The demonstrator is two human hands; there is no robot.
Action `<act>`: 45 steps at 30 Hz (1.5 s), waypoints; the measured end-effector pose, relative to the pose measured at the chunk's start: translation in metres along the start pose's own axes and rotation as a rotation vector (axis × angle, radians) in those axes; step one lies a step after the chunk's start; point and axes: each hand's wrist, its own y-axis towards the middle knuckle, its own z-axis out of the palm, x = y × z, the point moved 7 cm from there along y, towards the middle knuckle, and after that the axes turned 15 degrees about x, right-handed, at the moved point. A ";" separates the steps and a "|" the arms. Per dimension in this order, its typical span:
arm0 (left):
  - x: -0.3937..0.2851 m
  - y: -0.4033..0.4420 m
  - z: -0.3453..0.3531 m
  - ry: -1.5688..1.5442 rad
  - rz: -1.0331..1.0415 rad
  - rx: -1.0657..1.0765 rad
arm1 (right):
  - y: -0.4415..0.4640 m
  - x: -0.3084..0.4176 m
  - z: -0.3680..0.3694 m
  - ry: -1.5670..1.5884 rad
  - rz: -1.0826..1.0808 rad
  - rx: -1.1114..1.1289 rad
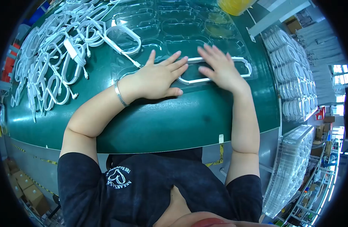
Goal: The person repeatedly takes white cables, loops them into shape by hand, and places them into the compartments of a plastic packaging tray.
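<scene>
A coiled white cable [197,80] lies in a long loop in a clear plastic tray [227,41] on the green table. My left hand [153,78] lies palm down with fingers spread, its fingertips at the left end of this loop and hiding part of it. Over the loop's middle, my right hand [222,70] is also palm down, fingers apart and slightly blurred. Neither hand grips anything visible. Another white cable coil [139,41] sits just beyond my left hand, its straight end running toward my wrist.
A large heap of white cables [72,51] covers the table's left side. Something yellow [234,5] is at the far edge. On the right stand stacked trays of coiled cables [289,60] and a stack of clear trays [291,166]. Cardboard boxes [34,195] sit on the floor, lower left.
</scene>
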 end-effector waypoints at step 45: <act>0.072 -0.083 -0.100 -1.017 0.348 -1.319 | -0.032 0.075 -0.051 0.490 -0.362 -0.663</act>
